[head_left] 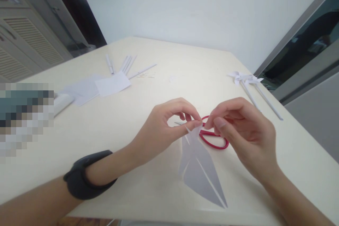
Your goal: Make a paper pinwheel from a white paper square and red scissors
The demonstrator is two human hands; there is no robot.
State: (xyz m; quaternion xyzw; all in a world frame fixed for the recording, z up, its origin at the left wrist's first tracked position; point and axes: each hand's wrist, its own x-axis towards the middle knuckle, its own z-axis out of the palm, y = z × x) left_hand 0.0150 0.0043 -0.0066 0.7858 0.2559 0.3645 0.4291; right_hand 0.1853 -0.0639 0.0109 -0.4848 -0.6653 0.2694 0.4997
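At the far left edge of a cream bench [164,60], a blurred patch hides whatever sits there, with a white roll [62,101] poking out beside it. Just right of that lie loose paper squares [102,85], overlapping one another, and behind them a scatter of thin white paper sticks [127,64] fanned toward the wall. Near the front edge, the person's left forearm enters from the lower left, a dark wristband [84,176] wrapped around the wrist. The left hand [164,127] is raised over the middle of the bench, its fingers [194,124] pressed together on the upper tip of a cut sheet of white paper [197,169]. The sheet, slit into long pointed flaps, hangs from that pinch and spreads down toward the near edge, its lower points resting on the bench. Directly behind the pinched tip lie red-handled scissors [214,142], flat on the surface, partly hidden by both hands. The right hand [243,130] meets the left at the same spot, thumb and forefinger closed together against the paper's tip, the other fingers curled loosely. Farther right, well apart from the hands, two finished white paper pinwheels [245,77] on long sticks lie side by side near the corner of the bench, beside a dark glass door.
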